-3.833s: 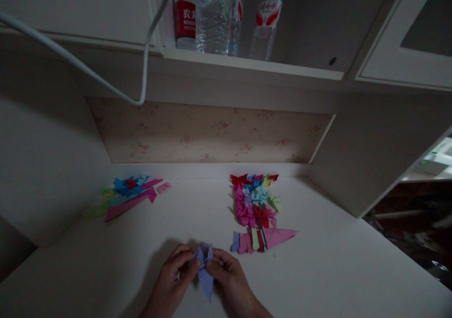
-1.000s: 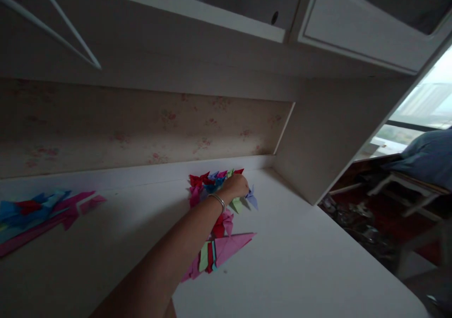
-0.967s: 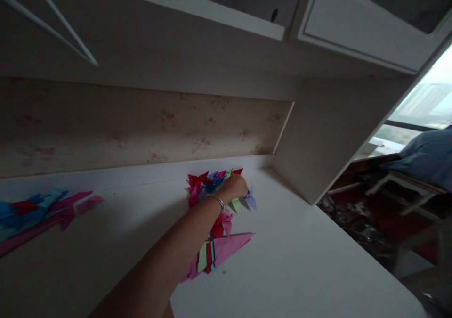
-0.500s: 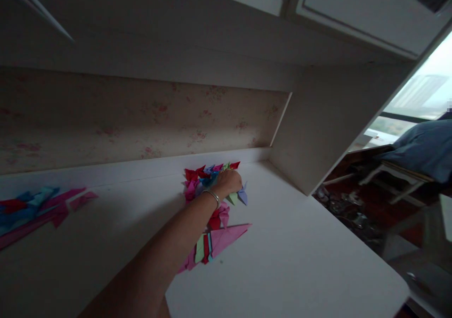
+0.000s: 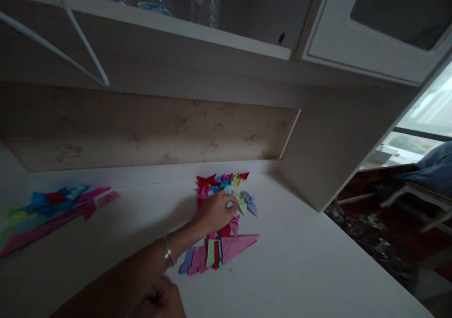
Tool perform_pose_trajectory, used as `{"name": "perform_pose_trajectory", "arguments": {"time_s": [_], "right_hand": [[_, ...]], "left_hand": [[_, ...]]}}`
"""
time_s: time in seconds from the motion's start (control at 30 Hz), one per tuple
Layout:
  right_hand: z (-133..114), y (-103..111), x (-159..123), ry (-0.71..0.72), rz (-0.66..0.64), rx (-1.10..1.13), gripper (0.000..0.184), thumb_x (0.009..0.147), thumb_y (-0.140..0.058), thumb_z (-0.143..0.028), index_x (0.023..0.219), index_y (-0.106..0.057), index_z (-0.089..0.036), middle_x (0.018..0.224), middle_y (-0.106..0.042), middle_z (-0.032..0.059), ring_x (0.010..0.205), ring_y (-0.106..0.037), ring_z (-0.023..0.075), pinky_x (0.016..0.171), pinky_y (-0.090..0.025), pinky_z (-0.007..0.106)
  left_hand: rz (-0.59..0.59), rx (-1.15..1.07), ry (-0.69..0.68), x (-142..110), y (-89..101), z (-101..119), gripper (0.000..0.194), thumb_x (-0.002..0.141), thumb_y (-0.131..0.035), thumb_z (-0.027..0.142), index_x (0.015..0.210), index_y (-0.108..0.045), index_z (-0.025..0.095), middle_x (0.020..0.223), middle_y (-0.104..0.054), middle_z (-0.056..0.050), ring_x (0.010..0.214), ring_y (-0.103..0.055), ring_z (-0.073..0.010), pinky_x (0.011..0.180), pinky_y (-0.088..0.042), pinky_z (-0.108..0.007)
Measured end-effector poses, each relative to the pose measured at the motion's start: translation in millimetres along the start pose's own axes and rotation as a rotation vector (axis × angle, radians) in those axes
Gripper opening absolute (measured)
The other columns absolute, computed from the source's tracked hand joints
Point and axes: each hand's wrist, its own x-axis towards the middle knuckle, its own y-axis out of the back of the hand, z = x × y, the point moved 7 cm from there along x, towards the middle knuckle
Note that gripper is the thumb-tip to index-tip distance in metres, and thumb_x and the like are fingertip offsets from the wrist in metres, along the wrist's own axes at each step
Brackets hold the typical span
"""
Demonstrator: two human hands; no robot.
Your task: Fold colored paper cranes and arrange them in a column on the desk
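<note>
My left hand (image 5: 217, 209), with a silver bracelet at the wrist, reaches over a group of folded paper cranes on the white desk. Its thumb and fingers are pinched together, and a bit of a light blue paper crane (image 5: 230, 204) shows between them. Just right of the fingers lie a light green crane (image 5: 242, 204) and a lavender crane (image 5: 250, 205). Red cranes (image 5: 206, 181) and a yellow one (image 5: 235, 182) sit behind. My right hand (image 5: 167, 299) is at the bottom edge under the left forearm, fingers curled; anything inside is hidden.
Nearer me, folded strips (image 5: 211, 253) in several colours lie beside a pink pointed piece (image 5: 240, 247). More folded paper (image 5: 52, 209) is piled at the left. A shelf (image 5: 247, 44) with plastic bottles (image 5: 205, 4) overhangs the desk (image 5: 300, 261); a side panel (image 5: 325, 143) stands at right.
My left hand has drawn back slightly from the far rows, uncovering a yellow crane. My right hand has come into view at the bottom. The view has tilted up, showing the shelf.
</note>
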Motion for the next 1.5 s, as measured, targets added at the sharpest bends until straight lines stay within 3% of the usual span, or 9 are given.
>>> {"name": "perform_pose_trajectory", "arguments": {"time_s": [0.17,0.27,0.43,0.7,1.0,1.13,1.23,1.37,1.5], "right_hand": [[-2.3,1.1,-2.8,0.121,-0.098,0.074,0.008,0.056,-0.050,-0.015,0.059,-0.057,-0.017,0.044,-0.047,-0.0068,0.034,-0.034,0.0062,0.036,-0.024,0.019],[-0.7,6.6,-5.5,0.151,-0.089,0.101,0.013,0.059,-0.049,-0.012,0.069,-0.052,-0.019,0.048,-0.044,-0.0098,0.038,-0.029,0.0059,0.038,-0.019,0.019],[3.2,5.2,-9.5,0.175,-0.146,0.069,0.012,0.067,-0.054,-0.015,0.072,-0.045,-0.021,0.053,-0.040,-0.0107,0.045,-0.027,0.0069,0.043,-0.019,0.020],[6.2,9.9,-15.4,0.189,-0.073,0.041,0.018,0.074,-0.060,-0.022,0.071,-0.042,-0.022,0.056,-0.036,-0.0098,0.048,-0.028,0.0080,0.046,-0.020,0.021],[6.6,1.1,-7.3,0.161,0.020,-0.014,0.027,0.073,-0.065,-0.027,0.068,-0.040,-0.022,0.054,-0.033,-0.0097,0.046,-0.027,0.0076,0.043,-0.019,0.021],[-25.3,-31.8,36.2,0.193,-0.013,-0.254,0.022,0.079,-0.058,-0.034,0.071,-0.040,-0.023,0.051,-0.037,-0.0095,0.041,-0.032,0.0085,0.039,-0.025,0.021],[-63.3,-74.9,89.6,0.398,-0.057,-0.857,0.015,0.089,-0.038,-0.031,0.090,-0.048,-0.020,0.072,-0.055,-0.0022,0.049,-0.048,0.0099,0.046,-0.040,0.022],[-81.0,-125.1,167.2,0.480,-0.154,-1.122,0.018,0.083,-0.049,-0.023,0.094,-0.062,-0.017,0.104,-0.062,0.0081,0.089,-0.061,0.0178,0.081,-0.047,0.031],[-70.9,-158.7,218.2,0.528,-0.245,-1.350,0.031,0.078,-0.059,-0.023,0.108,-0.065,-0.019,0.141,-0.045,0.0099,0.127,-0.040,0.0282,0.103,-0.033,0.042]], "left_hand": [[0.074,-0.364,0.346,-124.3,43.7,-66.6,0.022,0.084,-0.050,0.033,0.083,-0.066,0.018,0.060,-0.053,0.004,0.056,-0.049,-0.0131,0.052,-0.034,-0.022],[0.201,-0.453,0.522,-193.3,63.7,-108.4,0.021,0.082,-0.054,0.037,0.082,-0.063,0.017,0.062,-0.050,0.005,0.058,-0.046,-0.0127,0.054,-0.033,-0.022],[0.282,-0.670,0.685,-259.9,65.1,-150.3,0.021,0.076,-0.058,0.040,0.076,-0.051,0.021,0.051,-0.034,0.011,0.046,-0.030,-0.0089,0.046,-0.021,-0.021],[0.149,-0.854,0.757,-266.7,63.9,-151.0,0.026,0.072,-0.061,0.042,0.067,-0.047,0.021,0.045,-0.030,0.012,0.041,-0.024,-0.0063,0.043,-0.015,-0.021],[0.159,-0.934,0.746,-265.5,62.7,-160.6,0.028,0.073,-0.058,0.041,0.060,-0.046,0.021,0.041,-0.028,0.012,0.038,-0.024,-0.0063,0.044,-0.015,-0.024],[0.172,-0.951,0.735,-263.9,57.0,-166.7,0.026,0.077,-0.054,0.041,0.063,-0.047,0.020,0.045,-0.031,0.010,0.042,-0.026,-0.0076,0.046,-0.017,-0.025],[0.194,-0.936,0.750,-262.9,53.7,-173.2,0.032,0.077,-0.054,0.044,0.059,-0.041,0.021,0.047,-0.028,0.010,0.043,-0.025,-0.0079,0.046,-0.017,-0.025],[0.213,-0.857,0.705,-260.5,59.4,-172.4,0.036,0.078,-0.052,0.048,0.058,-0.039,0.021,0.053,-0.030,0.008,0.051,-0.030,-0.0100,0.051,-0.021,-0.026],[0.212,-0.775,0.700,-260.1,58.9,-175.7,0.039,0.075,-0.052,0.054,0.059,-0.040,0.021,0.060,-0.036,0.004,0.062,-0.037,-0.0139,0.059,-0.027,-0.027]]}}
